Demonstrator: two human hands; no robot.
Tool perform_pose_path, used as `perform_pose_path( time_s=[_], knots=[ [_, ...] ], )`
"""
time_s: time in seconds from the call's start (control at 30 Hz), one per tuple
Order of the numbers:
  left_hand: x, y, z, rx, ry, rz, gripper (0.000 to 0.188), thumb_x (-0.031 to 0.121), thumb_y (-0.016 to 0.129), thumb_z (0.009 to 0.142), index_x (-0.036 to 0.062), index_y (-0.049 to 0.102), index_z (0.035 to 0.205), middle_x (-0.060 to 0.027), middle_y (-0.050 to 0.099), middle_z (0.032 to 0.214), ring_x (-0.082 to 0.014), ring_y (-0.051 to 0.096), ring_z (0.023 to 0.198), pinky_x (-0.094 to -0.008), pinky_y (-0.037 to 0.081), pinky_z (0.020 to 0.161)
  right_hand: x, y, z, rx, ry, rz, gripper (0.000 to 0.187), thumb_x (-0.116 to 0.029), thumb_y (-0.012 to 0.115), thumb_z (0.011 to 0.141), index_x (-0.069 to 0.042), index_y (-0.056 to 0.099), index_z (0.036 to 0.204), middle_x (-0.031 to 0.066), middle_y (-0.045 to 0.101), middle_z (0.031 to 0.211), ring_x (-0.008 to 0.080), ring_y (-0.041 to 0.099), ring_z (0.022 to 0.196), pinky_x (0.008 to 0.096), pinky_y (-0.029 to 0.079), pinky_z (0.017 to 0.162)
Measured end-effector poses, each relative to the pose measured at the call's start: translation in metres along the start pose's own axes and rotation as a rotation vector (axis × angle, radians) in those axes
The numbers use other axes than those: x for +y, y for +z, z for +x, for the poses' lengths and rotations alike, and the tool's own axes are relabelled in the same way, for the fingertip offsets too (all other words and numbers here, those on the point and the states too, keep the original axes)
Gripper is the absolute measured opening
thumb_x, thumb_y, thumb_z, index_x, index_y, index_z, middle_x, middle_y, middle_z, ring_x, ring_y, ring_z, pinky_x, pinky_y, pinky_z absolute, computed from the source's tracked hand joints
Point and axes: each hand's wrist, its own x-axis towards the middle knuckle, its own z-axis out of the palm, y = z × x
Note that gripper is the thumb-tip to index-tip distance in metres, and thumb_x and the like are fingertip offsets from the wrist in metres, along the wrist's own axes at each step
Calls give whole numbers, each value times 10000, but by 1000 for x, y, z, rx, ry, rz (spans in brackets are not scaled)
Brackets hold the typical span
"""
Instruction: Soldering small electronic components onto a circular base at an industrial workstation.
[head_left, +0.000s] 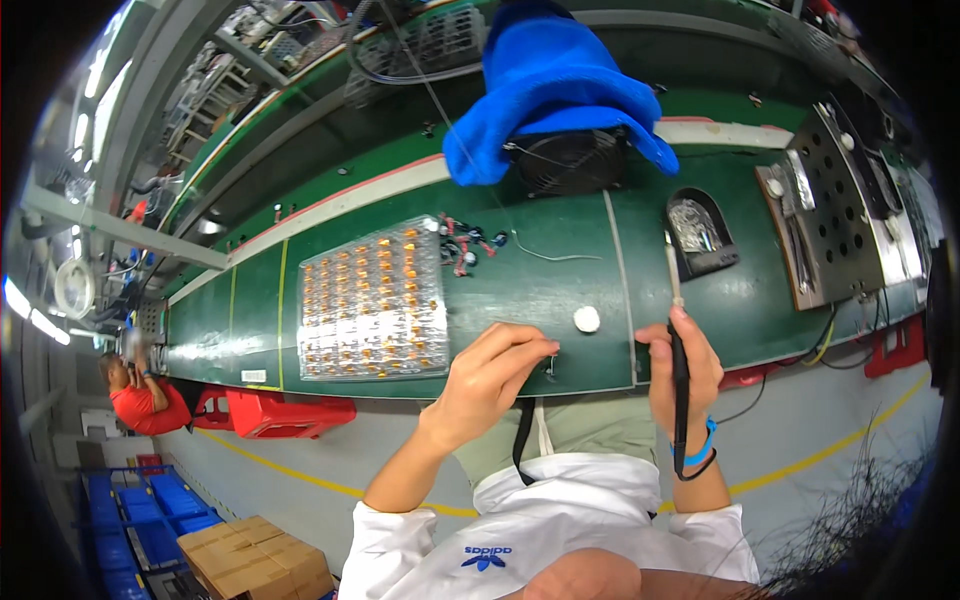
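My left hand (490, 382) is near the bench's front edge, thumb and fingers pinched together on a small dark part (551, 368) with thin metal legs, too small to name. My right hand (688, 368) is closed round a soldering iron (680, 370) with a black handle. Its metal shaft points away from me, beside a black scoop-shaped tray (714, 262) of small metal pieces. Between my hands, a little farther off, a round white pad (587, 319) lies on the bench. To the left lies a clear plastic tray (372, 300) with rows of orange-and-metal parts.
The green bench (500, 290) has small dark parts with red leads (465, 245) behind the clear tray. A black fan (570, 163) with a blue cloth hood (560, 80) stands at the back. A perforated metal box (835, 200) is at right. A red-shirted person (150, 405) sits far left.
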Motion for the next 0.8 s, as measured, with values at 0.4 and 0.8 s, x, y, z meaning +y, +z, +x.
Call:
perform_pose_path(
  time_s=[0.4, 0.8],
  knots=[
    [-13, 25, 30, -188, -223, -237, 238, -91, 667, 919, 8, 764, 1112, -91, 585, 998, -206, 613, 873, -302, 511, 757, -9, -7, 4, -101, 15, 30, 397, 64, 599, 984, 32, 538, 1375, 190, 770, 965, 234, 701, 711, 335, 577, 714],
    [-34, 38, 26, -34, -411, -587, 427, -83, 682, 941, -36, 603, 1359, -73, 650, 1071, -131, 647, 1001, -271, 562, 862, -6, 21, 10, -284, -175, -94, 424, 145, 697, 833, -23, 644, 1219, 152, 772, 1120, 290, 647, 741, 367, 538, 631]
  ],
)
